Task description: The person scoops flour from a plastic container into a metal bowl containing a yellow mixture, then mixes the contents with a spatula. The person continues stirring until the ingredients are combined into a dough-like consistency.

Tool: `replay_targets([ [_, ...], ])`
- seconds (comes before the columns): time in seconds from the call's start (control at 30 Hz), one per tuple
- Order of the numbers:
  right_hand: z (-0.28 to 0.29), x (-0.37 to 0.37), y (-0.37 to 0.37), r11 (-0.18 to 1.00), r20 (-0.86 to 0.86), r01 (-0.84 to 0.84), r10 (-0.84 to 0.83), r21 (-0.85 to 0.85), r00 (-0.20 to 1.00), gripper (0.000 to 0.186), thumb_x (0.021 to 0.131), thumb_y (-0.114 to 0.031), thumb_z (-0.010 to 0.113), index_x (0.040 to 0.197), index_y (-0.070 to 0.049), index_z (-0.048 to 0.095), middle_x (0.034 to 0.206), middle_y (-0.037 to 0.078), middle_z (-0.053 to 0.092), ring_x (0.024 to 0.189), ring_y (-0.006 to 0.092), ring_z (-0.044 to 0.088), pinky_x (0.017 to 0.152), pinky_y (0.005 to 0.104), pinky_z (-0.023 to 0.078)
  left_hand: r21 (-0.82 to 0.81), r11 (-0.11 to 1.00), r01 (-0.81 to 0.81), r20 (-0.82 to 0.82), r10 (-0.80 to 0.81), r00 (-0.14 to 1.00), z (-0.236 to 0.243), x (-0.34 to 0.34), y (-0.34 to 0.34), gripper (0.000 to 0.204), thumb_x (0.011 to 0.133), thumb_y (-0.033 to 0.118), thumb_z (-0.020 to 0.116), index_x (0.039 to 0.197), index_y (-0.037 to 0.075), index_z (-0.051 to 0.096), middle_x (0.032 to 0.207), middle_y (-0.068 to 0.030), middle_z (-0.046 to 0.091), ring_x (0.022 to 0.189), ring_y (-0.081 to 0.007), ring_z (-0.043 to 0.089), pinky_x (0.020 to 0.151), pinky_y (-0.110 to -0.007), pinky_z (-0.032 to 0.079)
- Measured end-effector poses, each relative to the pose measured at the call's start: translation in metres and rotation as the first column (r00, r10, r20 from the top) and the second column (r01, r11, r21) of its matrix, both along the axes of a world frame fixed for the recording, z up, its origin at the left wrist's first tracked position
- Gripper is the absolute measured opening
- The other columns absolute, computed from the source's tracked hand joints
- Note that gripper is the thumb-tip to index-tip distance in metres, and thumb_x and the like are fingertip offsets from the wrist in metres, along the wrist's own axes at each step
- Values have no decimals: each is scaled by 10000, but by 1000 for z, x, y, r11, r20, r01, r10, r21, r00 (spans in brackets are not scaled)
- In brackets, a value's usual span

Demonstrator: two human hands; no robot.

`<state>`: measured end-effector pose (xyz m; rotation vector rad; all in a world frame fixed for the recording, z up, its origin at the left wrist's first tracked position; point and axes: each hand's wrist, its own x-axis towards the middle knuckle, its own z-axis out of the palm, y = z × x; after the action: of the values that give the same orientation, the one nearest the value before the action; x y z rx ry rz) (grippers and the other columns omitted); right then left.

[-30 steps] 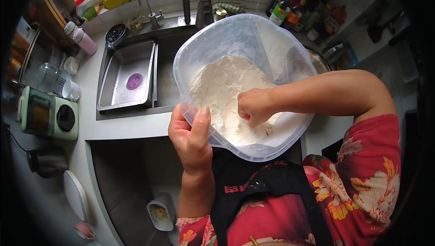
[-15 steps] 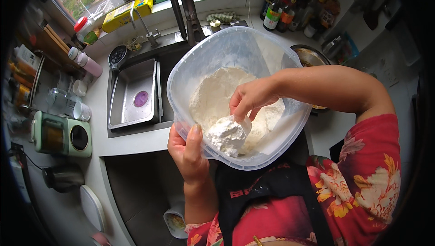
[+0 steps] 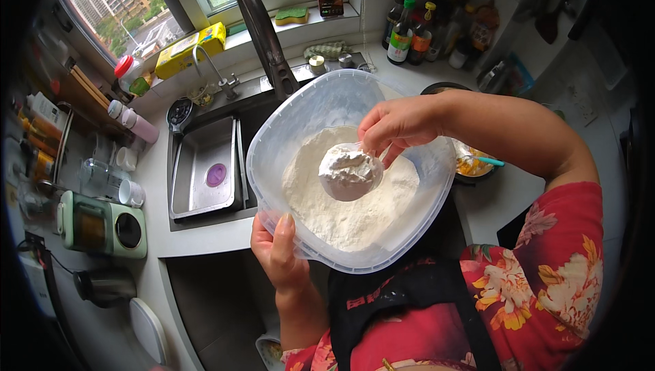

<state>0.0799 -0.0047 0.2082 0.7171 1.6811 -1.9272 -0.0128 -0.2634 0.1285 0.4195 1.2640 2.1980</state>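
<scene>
A translucent plastic tub (image 3: 280,166) with white flour (image 3: 341,227) in it is in the middle of the head view, over the counter's front edge by the sink. My left hand (image 3: 280,251) grips the tub's near-left rim, thumb on top. My right hand (image 3: 396,125) pinches the far edge of a small clear scoop (image 3: 348,187) heaped with flour, held above the flour within the tub's outline.
A sink with a steel basin (image 3: 191,187) is left of the tub, below a dark faucet (image 3: 259,36). A pan of yellow food (image 3: 471,166) sits behind my right arm. Bottles (image 3: 402,36) stand at back right; a green appliance (image 3: 102,224) and kettle (image 3: 102,282) are left.
My right hand has come up out of the flour, bringing the filled scoop into view and raising it. The tub and left hand appear lower in the picture as the view shifts.
</scene>
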Motion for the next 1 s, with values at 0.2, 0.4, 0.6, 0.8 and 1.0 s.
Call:
replay_targets([
  [0.2, 31, 20, 21, 990, -91, 134, -138, -52, 986, 145, 818, -185, 646, 856, -49, 612, 954, 104, 647, 963, 246, 624, 886, 453, 490, 4, 1000, 18, -10, -18, 1000, -5, -2, -1, 324, 826, 141, 564, 1084, -53, 537, 986, -105, 617, 855, -138, 574, 792, -256, 442],
  [0.4, 61, 65, 60, 941, -181, 312, -333, -133, 926, 223, 778, -254, 659, 845, -61, 571, 1012, 120, 578, 1001, 337, 612, 904, 454, 486, 10, 1000, 1, -36, -1, 999, 2, 3, 3, 385, 789, 188, 580, 1073, -66, 520, 968, -122, 609, 850, -158, 573, 779, -274, 452],
  [0.6, 67, 149, 102, 806, -266, 578, -589, -125, 763, 289, 782, -271, 631, 948, -45, 562, 1110, 159, 592, 1076, 367, 586, 951, 498, 462, -83, 996, -14, -86, 6, 996, -7, -1, -2, 462, 777, 215, 572, 1125, -78, 494, 994, -153, 595, 873, -188, 575, 795, -289, 455],
  [0.8, 11, 229, 130, 626, -182, 760, -738, 177, 650, 276, 776, -209, 661, 987, -47, 587, 1060, 107, 559, 946, 290, 624, 782, 449, 542, -145, 989, -7, -117, -11, 993, -17, -9, -7, 533, 763, 241, 567, 1187, -69, 474, 1049, -142, 581, 929, -200, 567, 830, -295, 445],
  [1.0, -104, 215, 126, 159, -184, 263, -389, 952, 903, 110, 707, -163, 647, 725, -60, 682, 1019, 137, 586, 881, 227, 577, 761, 345, 489, -162, 987, -4, -125, -16, 992, -16, -10, -14, 547, 760, 256, 570, 1197, -60, 473, 1069, -133, 573, 946, -199, 557, 842, -295, 438],
])
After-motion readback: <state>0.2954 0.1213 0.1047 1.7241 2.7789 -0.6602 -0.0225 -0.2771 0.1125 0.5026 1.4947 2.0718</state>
